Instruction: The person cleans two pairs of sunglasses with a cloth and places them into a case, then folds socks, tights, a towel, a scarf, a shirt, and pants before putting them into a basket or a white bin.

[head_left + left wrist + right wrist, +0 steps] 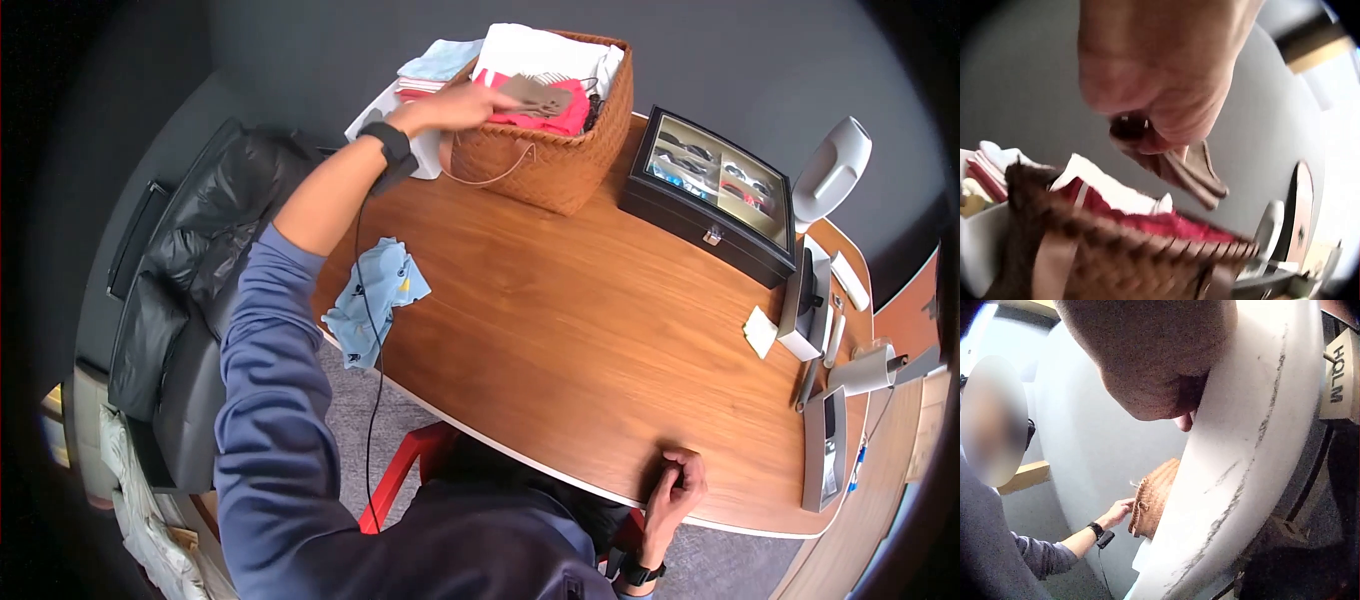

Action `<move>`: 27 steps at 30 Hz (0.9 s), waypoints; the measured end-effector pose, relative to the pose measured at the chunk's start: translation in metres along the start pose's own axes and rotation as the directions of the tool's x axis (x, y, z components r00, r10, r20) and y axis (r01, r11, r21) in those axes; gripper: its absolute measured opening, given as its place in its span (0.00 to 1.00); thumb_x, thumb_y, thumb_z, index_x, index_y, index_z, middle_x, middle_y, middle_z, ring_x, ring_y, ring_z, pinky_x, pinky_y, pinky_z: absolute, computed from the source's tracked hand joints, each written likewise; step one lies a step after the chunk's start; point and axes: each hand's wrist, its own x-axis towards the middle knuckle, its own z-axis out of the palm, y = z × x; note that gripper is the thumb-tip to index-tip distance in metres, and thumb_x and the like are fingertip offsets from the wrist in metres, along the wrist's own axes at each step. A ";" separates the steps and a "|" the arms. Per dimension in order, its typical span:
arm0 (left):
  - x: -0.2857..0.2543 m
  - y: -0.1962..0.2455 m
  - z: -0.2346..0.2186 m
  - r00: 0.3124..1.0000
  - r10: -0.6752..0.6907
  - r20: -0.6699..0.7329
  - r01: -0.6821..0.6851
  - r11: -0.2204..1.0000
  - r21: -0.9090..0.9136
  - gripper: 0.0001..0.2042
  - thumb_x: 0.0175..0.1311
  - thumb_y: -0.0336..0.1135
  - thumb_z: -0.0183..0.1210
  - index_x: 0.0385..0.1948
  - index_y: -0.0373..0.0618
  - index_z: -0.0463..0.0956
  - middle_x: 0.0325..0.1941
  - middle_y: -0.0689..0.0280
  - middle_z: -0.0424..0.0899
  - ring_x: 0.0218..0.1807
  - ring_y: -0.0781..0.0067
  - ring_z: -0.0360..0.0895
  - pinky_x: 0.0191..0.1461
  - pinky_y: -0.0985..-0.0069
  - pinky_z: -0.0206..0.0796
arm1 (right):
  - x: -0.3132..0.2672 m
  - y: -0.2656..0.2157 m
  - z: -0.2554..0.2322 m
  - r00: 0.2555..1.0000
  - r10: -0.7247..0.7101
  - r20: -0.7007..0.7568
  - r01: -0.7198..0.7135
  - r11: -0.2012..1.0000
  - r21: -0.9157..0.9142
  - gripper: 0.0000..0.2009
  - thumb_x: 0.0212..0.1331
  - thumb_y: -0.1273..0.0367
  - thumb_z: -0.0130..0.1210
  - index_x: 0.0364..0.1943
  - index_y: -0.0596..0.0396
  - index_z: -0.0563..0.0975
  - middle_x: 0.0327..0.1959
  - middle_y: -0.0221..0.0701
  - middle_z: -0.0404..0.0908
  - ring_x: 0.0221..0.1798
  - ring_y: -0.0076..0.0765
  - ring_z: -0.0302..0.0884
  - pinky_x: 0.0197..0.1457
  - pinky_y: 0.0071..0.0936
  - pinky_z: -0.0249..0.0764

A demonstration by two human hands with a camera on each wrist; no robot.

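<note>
My left hand (462,107) grips a folded brown cloth (537,97) over the open top of a woven basket (565,175). The left wrist view shows that cloth (1200,175) hanging from the curled fingers, above the basket's braided rim (1147,240). Inside the basket are a red cloth (575,115) and a white cloth (515,50). At the table's front edge rests my right hand (677,490), its fingers loosely curled and holding nothing. A crumpled light blue garment (375,300) lies at the table's left edge.
Left of the basket stands a white box (425,155) with folded cloths (440,60). A black glasses case (710,195) sits to its right, beside a white device (835,170). Along the right edge are a white paper (760,332), a cup (865,372) and a grey stand (825,450). A cable (372,400) hangs near the left arm.
</note>
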 end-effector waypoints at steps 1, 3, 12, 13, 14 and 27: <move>-0.005 0.007 0.007 0.999 -0.004 0.051 0.002 1.000 0.032 0.23 0.66 0.22 0.43 0.61 0.39 0.79 0.62 0.50 0.84 0.64 0.57 0.79 0.69 0.68 0.66 | 0.000 0.000 0.000 1.000 0.003 0.000 -0.003 1.000 -0.002 0.09 0.57 0.81 0.46 0.34 0.65 0.79 0.32 0.41 0.81 0.36 0.42 0.79 0.45 0.33 0.74; -0.005 0.001 0.000 0.998 -0.044 -0.050 0.038 0.993 -0.116 0.24 0.64 0.22 0.41 0.59 0.39 0.79 0.59 0.53 0.85 0.63 0.64 0.77 0.68 0.71 0.65 | 0.001 0.006 0.002 1.000 -0.017 -0.009 0.017 1.000 0.027 0.09 0.56 0.82 0.46 0.34 0.64 0.79 0.32 0.41 0.81 0.36 0.43 0.79 0.45 0.33 0.74; -0.215 0.089 0.002 0.891 -0.447 -0.073 0.447 0.842 0.302 0.20 0.71 0.50 0.61 0.50 0.39 0.82 0.43 0.52 0.88 0.46 0.54 0.86 0.47 0.61 0.76 | 0.002 0.008 0.004 0.999 -0.048 0.011 0.048 0.999 0.020 0.10 0.56 0.83 0.44 0.34 0.65 0.79 0.32 0.40 0.80 0.37 0.42 0.79 0.48 0.32 0.74; -0.239 0.112 0.013 0.839 -0.542 -0.048 0.527 0.788 0.318 0.23 0.70 0.51 0.62 0.53 0.39 0.81 0.44 0.48 0.88 0.48 0.49 0.86 0.48 0.58 0.77 | 0.003 0.007 0.003 0.999 -0.042 0.016 0.042 0.999 0.018 0.10 0.56 0.83 0.44 0.34 0.65 0.79 0.32 0.40 0.80 0.38 0.42 0.79 0.48 0.32 0.74; -0.257 0.129 0.030 0.773 -0.632 -0.048 0.594 0.697 0.402 0.25 0.69 0.52 0.62 0.56 0.38 0.79 0.44 0.44 0.87 0.49 0.46 0.85 0.50 0.55 0.77 | 0.003 0.006 0.003 0.999 -0.037 0.021 0.036 0.999 0.016 0.10 0.56 0.82 0.44 0.34 0.65 0.79 0.32 0.40 0.80 0.38 0.42 0.79 0.48 0.32 0.74; -0.294 0.089 0.046 0.689 -0.724 0.029 0.279 0.227 -0.933 0.23 0.66 0.24 0.56 0.64 0.35 0.73 0.57 0.62 0.85 0.55 0.71 0.84 0.61 0.72 0.76 | 0.002 0.009 0.002 0.998 -0.043 0.039 0.042 0.999 0.012 0.09 0.57 0.81 0.46 0.34 0.64 0.79 0.33 0.41 0.81 0.38 0.43 0.80 0.49 0.33 0.74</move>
